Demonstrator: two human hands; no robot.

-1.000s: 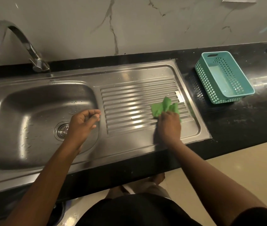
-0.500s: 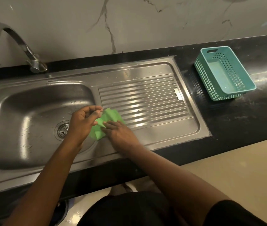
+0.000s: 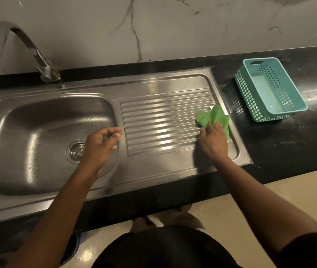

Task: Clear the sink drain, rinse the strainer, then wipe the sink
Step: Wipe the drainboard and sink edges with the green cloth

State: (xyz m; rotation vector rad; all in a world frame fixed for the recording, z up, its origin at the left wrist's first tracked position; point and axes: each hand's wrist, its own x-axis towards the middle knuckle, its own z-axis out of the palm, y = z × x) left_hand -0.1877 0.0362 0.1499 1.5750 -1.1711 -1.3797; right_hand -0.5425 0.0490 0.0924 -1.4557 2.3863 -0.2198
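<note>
A stainless steel sink [image 3: 37, 120] fills the left of the view, with a ribbed draining board [image 3: 161, 120] on its right. The round metal strainer [image 3: 76, 150] sits in the drain, partly behind my wrist. My right hand [image 3: 213, 142] presses a crumpled green cloth [image 3: 212, 117] flat on the far right end of the draining board. My left hand [image 3: 101, 144] hovers over the basin's right rim with fingers curled and nothing visible in it.
A curved metal tap [image 3: 18, 47] stands at the back left. A teal plastic basket [image 3: 270, 89] rests on the black counter [image 3: 289, 147] right of the sink. Marble wall behind. Water drops dot the steel.
My right hand has swept the green cloth from beside my left hand back across the ribs to the right end of the draining board. My left hand stays by the basin rim.
</note>
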